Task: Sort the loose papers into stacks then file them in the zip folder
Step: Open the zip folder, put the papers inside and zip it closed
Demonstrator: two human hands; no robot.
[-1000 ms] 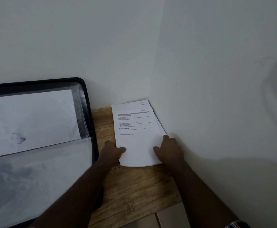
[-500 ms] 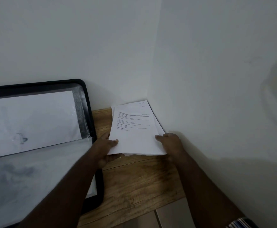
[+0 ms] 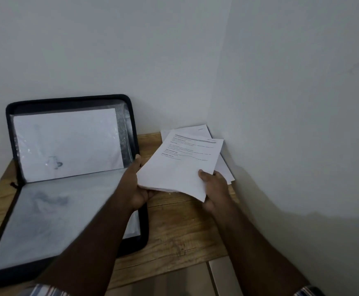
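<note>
Your way to the right is shut: the side wall (image 3: 291,124) meets the back wall (image 3: 131,50) in a corner, and the papers left lying (image 3: 223,167) fill that corner. On your left the open zip folder (image 3: 71,184) covers most of the counter (image 3: 178,227), its lid leaning against the back wall. Between the folder and the side wall runs a bare wooden strip. Your hands, left (image 3: 137,189) and right (image 3: 213,189), hold a stack (image 3: 178,167) above it.

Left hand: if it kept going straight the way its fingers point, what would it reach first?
Hard to judge depth, but the left hand, gripping the lifted stack, points up and away toward the corner. It would likely meet the papers left on the table, then the wall.
</note>
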